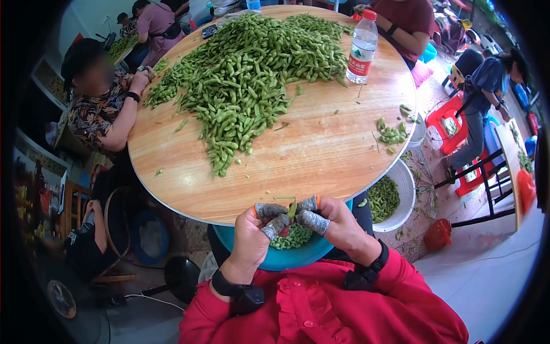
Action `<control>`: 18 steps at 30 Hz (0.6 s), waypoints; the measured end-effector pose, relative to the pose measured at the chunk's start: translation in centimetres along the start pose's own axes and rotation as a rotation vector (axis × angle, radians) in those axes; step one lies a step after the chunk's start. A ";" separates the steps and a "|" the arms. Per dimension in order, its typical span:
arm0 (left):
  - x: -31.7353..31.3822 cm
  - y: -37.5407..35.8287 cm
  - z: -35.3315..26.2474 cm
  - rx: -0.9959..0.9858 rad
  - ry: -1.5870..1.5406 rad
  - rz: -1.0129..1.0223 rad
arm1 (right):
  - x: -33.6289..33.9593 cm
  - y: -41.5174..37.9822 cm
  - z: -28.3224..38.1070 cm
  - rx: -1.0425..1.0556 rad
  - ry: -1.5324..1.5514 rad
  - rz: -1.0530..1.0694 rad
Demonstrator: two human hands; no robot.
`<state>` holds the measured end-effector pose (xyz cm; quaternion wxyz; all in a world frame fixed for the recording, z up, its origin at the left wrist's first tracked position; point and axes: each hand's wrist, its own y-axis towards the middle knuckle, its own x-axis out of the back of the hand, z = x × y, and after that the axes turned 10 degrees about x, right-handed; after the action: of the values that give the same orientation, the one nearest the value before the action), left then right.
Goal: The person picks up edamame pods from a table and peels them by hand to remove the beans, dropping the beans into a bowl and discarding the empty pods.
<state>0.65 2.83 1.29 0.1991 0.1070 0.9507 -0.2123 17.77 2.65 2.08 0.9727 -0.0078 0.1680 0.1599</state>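
Note:
My left hand (256, 233) and my right hand (338, 223) meet near the front edge of the round wooden table (286, 155). Grey cloth covers sit on the thumbs and forefingers. Both hands pinch one green pod (292, 210) between the fingertips. Beneath them a teal basin (274, 264) holds shelled green beans (291, 237). A large heap of green pods (246, 74) covers the far and left part of the table.
A water bottle (362, 49) stands at the table's back right. Loose pods (392, 135) lie on the right edge. Below right is a white basket (408, 200) with pods. One person (94, 103) sits at the left, another (407, 26) across the table.

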 end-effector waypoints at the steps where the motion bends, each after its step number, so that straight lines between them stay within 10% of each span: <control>1: -0.1 -0.1 0.0 0.003 -0.005 0.001 | 0.0 -0.1 0.1 -0.006 -0.006 -0.003; 15: 0.7 -0.1 0.6 0.051 -0.052 0.072 | 0.1 0.1 -1.6 -0.052 0.021 0.014; 18: -0.1 0.0 1.1 -0.297 0.439 -0.002 | 0.0 0.2 -1.0 -0.095 0.011 -0.023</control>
<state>1.06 2.31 0.43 0.0011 0.1191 0.9920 -0.0423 17.38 2.79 1.09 0.9721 -0.0570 0.1656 0.1563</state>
